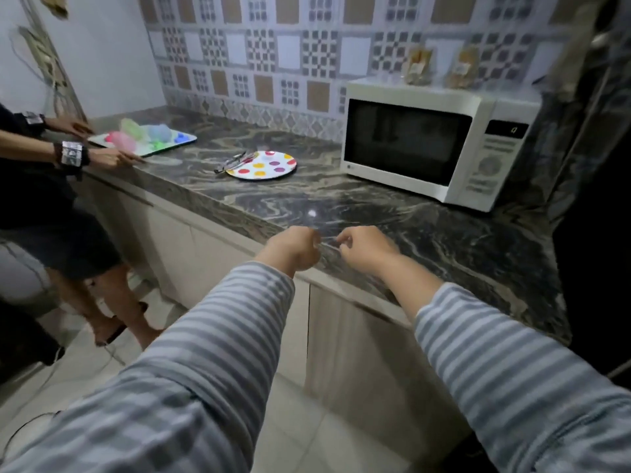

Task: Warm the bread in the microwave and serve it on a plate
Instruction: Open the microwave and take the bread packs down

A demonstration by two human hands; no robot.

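White microwave point(440, 145) — door closed, logo unreadable — beside dotted plate point(262, 164).

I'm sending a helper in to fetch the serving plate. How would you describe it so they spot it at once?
Start at the white microwave on the dark marble counter. Left of it, on the counter, lies a round white plate with metal tongs resting on its left edge. Its big coloured dots set it apart from the rectangular tray of coloured items further left.
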